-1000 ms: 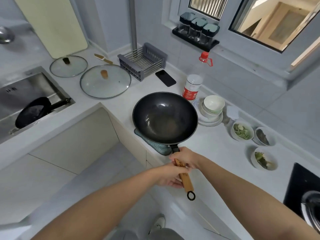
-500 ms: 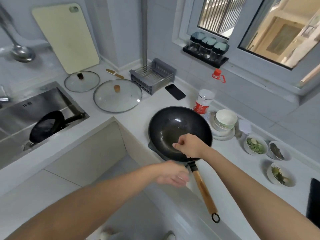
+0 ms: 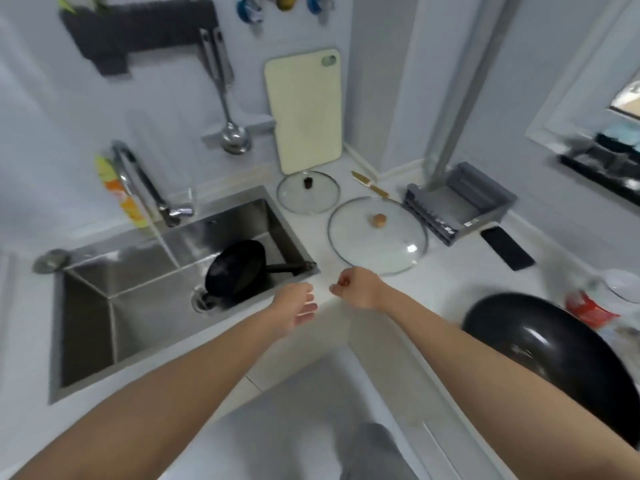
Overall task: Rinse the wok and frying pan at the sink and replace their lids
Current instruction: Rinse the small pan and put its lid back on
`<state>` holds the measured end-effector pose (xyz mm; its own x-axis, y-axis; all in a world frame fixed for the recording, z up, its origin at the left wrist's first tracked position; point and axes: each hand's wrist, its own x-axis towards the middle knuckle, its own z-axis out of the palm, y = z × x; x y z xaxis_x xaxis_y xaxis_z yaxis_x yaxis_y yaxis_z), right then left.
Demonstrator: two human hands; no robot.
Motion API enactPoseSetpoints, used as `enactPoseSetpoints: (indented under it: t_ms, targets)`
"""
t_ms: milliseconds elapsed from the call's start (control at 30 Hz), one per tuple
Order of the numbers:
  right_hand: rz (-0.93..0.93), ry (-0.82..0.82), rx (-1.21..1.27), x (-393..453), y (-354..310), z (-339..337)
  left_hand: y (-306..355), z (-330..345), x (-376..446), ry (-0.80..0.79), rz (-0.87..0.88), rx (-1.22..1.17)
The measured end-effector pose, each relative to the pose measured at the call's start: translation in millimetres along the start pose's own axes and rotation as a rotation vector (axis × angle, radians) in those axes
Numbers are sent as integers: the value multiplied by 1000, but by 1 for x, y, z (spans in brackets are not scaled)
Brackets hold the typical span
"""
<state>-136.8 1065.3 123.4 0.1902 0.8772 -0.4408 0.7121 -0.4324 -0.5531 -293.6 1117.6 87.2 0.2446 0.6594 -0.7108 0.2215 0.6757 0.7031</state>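
**Bright, even daylight; blur and warping toward the edges**

Soft light fills the white kitchen, with faint shadows. Glare spots sit on the wok point(image 3: 554, 355) and the large glass lid point(image 3: 377, 235). Motion blur smears the right side; the wide lens bends the walls.

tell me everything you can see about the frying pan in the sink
The frying pan is small, round and black, dark inside, with a straight black handle. It sits tilted in the steel sink, its lower edge by the drain, its handle pointing right and resting on the sink's right rim. It has no lid on. The tap's stream falls just left of it. Neither hand touches it.
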Motion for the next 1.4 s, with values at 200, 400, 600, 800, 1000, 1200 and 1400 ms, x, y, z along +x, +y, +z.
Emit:
enactPoseSetpoints:
  t_ms: [200,400,600,800,1000,1200,1400]
  targets:
    - [-116,-136,-298,154,-65,22,42,-77,81,231,-83,-302]
    - [-216,-316,-367,269,-76,55,58,-96,140,342,-196,-397]
    - [-129,-585,-463,328,-43,115,66,-98,174,433,-288,-411]
    - [-84,-741,-239,325,-88,87,64,-99,195,428,-352,-423]
    - [17,-863,-57,318,-124,59,86,-104,196,325,-359,-521]
    - [-138,-808,-99,297,-162,48,85,-123,191,291,-298,-674]
    - [-233,-785,-108,293,-197,41,99,-152,183,363,-173,-729]
